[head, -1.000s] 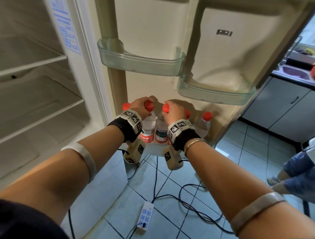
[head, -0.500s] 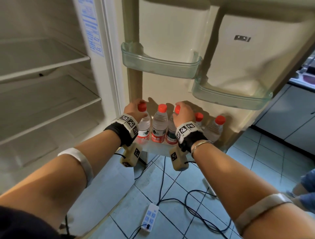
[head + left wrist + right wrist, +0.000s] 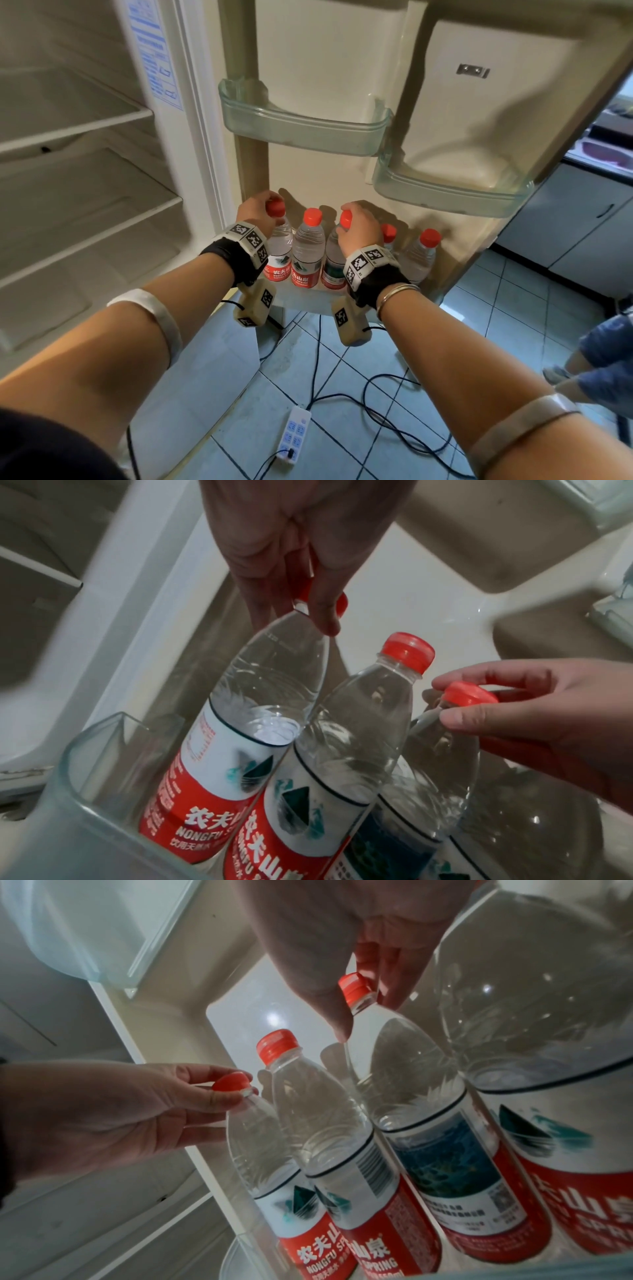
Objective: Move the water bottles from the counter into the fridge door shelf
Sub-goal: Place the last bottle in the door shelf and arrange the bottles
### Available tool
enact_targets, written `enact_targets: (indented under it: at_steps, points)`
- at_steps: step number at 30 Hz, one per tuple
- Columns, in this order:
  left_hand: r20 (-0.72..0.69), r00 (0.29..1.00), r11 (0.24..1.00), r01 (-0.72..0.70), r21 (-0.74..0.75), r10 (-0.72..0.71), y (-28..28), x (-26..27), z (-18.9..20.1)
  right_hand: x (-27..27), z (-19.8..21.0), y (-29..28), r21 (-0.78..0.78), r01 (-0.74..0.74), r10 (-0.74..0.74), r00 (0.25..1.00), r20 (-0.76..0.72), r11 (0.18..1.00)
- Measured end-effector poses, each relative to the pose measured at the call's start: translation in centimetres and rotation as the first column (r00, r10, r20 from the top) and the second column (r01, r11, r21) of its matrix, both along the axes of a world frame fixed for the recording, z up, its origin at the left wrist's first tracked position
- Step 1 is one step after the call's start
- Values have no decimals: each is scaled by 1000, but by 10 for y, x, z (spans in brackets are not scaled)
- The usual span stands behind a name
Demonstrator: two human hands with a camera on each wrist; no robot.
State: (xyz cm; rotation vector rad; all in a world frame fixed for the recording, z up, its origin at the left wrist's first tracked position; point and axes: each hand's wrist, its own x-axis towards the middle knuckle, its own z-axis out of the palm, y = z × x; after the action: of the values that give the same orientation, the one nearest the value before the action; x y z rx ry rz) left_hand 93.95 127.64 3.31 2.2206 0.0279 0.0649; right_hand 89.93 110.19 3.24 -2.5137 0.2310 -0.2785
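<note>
Five water bottles [image 3: 307,251] stand in the bottom fridge door shelf [image 3: 103,791], the left hand [image 3: 255,214] pinching the leftmost cap and the right hand [image 3: 359,228] the third, so placing looks nearly finished and releasing both comes next.

Both wrists are wearing black straps [image 3: 236,258] with tag-marked blocks [image 3: 255,306]; pale bands [image 3: 156,317] are circling forearms; a bangle [image 3: 394,295] is ringing the right wrist.
</note>
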Motion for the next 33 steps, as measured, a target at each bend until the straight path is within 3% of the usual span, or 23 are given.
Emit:
enact_targets:
  at_steps: [8, 15, 20, 29, 33]
  points:
    - [35, 999, 1000, -8, -21, 9, 0, -8, -1, -4, -2, -1, 16, -7, 6, 999, 38, 1000]
    - [115, 992, 993, -43, -110, 56, -9, -26, 5, -19, -1, -1, 45, -4, -3, 988, 154, 999]
    - [182, 983, 987, -5, -161, 35, -21, -44, 10, -38, 4, -8, 59, 92, -101, 978, 183, 994]
    - [213, 970, 965, 160, -210, -114, -60, -71, 11, -69, 8, -48, 94, 147, -171, 915, 365, 985]
    - [197, 977, 962, 128, -242, -80, -79, -74, 4, -84, 11, -85, 76, 200, -212, 869, 447, 977]
